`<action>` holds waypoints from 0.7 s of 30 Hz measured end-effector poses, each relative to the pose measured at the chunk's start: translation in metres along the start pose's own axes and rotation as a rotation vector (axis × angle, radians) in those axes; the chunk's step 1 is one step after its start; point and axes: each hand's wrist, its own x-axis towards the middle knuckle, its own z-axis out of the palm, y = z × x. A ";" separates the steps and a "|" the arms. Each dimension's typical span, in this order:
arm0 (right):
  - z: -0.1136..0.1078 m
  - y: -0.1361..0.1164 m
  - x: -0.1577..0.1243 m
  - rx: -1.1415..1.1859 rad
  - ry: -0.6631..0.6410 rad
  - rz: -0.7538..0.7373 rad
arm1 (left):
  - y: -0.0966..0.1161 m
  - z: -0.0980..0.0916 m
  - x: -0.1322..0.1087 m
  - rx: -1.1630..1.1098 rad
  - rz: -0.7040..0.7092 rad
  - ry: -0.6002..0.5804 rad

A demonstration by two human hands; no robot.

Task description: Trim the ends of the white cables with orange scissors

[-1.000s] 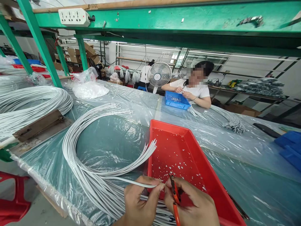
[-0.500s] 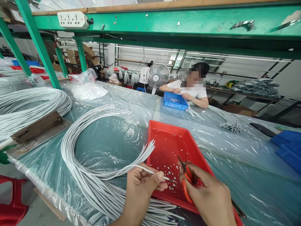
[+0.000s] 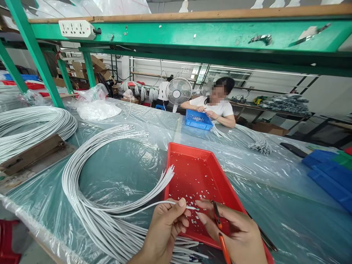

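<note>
My left hand (image 3: 165,229) pinches a white cable (image 3: 173,202) between thumb and fingers, close to its end. Thin wires, one greenish, poke out of the cable's tip. In my right hand (image 3: 240,233) lie orange-handled pliers (image 3: 224,247), held against the palm with their dark jaws pointing up. The right thumb and index finger are apart, just beside the wire tip; whether they touch it I cannot tell. Both hands are over the near part of a red tray (image 3: 189,170) strewn with small white scraps. A large looped bundle of white cables (image 3: 73,183) lies to the left.
Another cable coil (image 3: 64,123) and a brown metal block (image 3: 33,154) are at the left. A green shelf beam (image 3: 176,35) crosses overhead. Across the table a person (image 3: 224,108) works over a blue tray (image 3: 202,125). Blue bins (image 3: 327,176) stand at the right; a dark tool (image 3: 268,240) lies beside the red tray.
The pliers have turned back into my right palm, and that hand's thumb and index finger have come to the cable tip. My left hand still grips the cable. The view has shifted slightly.
</note>
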 end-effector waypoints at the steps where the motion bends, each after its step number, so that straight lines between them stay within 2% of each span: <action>1: 0.001 -0.002 -0.001 0.023 0.023 0.007 | 0.000 0.001 -0.001 -0.004 0.009 -0.012; 9: 0.015 -0.019 -0.006 0.186 0.254 0.264 | -0.004 0.001 -0.011 -0.173 0.047 -0.032; 12: 0.019 -0.016 -0.011 0.318 0.179 0.433 | -0.009 0.000 -0.012 -0.233 0.063 -0.060; 16: 0.024 -0.008 -0.017 0.566 -0.049 0.672 | -0.013 -0.003 -0.011 -0.174 0.117 -0.090; 18: 0.025 -0.010 -0.017 0.593 -0.099 0.694 | -0.010 -0.004 -0.011 -0.085 0.180 -0.088; 21: 0.022 -0.015 -0.016 0.470 -0.073 0.576 | 0.000 -0.005 -0.012 0.048 0.273 -0.085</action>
